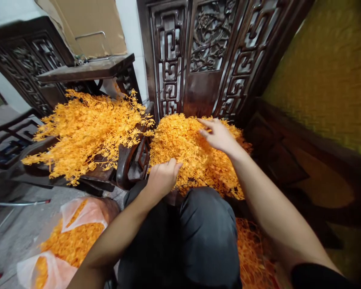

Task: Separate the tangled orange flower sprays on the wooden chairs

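1. Head view: the person sits facing a dark carved wooden screen (204, 56), with a knee in dark trousers (198, 237) low in the middle of the frame.
2. A heap of orange plastic sprigs (192, 152) lies straight ahead, between the knee and the foot of the screen.
3. The left hand (164, 176) rests at the near edge of this heap, fingers curled together into a loose fist; it seems to pinch a few sprigs, but what is inside the grip is hidden.
4. The right hand (218, 134) lies palm down on the top of the heap, further back, fingers slightly apart and stretched, touching the sprigs without closing on them.
5. The two hands are near each other, the left one closer to the body.
6. To the left, a second pile of branching orange sprigs (84, 132) spreads over the seat of a dark wooden chair (129, 164), just beside the central heap.
7. On the floor at lower left, a clear plastic bag (75, 212) holds more orange pieces.
8. More orange strands (252, 253) lie on the floor beside the right forearm.
9. A sheet of cardboard (90, 24) leans against the wall behind the chair.
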`<state>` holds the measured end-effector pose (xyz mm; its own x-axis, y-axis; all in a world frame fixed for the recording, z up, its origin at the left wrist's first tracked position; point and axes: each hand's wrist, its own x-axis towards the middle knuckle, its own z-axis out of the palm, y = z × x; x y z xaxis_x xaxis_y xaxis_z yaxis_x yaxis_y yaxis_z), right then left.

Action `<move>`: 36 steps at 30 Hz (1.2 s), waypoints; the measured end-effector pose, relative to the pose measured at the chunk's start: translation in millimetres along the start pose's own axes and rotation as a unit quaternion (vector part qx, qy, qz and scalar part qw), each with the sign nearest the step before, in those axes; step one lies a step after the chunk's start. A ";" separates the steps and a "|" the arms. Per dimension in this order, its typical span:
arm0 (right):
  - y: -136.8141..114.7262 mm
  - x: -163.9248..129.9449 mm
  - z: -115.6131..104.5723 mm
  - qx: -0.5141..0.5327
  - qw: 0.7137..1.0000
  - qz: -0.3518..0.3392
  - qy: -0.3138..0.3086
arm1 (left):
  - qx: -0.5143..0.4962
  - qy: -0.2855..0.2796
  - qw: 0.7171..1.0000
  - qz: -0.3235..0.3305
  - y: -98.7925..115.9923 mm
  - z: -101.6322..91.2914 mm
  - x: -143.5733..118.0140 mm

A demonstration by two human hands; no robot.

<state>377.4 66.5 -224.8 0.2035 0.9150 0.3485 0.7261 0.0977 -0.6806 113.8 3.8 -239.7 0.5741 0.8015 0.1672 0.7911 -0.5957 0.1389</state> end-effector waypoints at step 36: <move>-40.2 -45.1 16.5 0.153 0.976 -0.054 -0.142 | -0.281 0.026 0.958 -0.058 -13.5 3.7 2.4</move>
<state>328.1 27.8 -223.9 -0.0850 0.9604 0.2654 0.4939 0.2719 -0.8259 105.3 13.9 -244.8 0.4675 0.8685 0.1649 0.6021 -0.4494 0.6599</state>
